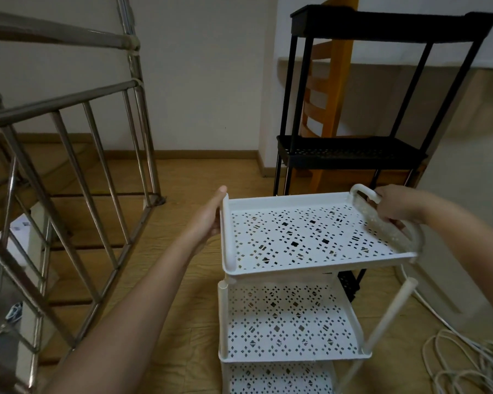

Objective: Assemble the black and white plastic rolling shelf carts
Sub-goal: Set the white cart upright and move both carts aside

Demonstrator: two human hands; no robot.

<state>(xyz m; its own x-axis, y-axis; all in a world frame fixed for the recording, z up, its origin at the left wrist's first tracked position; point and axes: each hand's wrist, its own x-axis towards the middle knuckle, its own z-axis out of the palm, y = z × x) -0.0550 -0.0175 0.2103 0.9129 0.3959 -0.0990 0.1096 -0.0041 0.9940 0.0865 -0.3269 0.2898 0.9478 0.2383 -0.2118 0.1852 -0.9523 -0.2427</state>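
Observation:
A white plastic cart stands on the wooden floor in front of me. Its top perforated tray (pixel 305 237) sits tilted above the middle tray (pixel 291 322), and a third tray (pixel 279 379) shows below. A white pole (pixel 387 317) leans at the right front, its top free of the top tray. My left hand (pixel 211 214) holds the top tray's left edge. My right hand (pixel 393 206) grips the white handle (pixel 366 191) on the tray's right side. The black cart (pixel 353 155) stands upright behind, by the wall.
A steel stair railing (pixel 69 166) runs along the left, with stairs dropping beyond it. An orange wooden chair (pixel 325 109) stands behind the black cart. A bundle of white cable (pixel 467 362) lies on the floor at the lower right.

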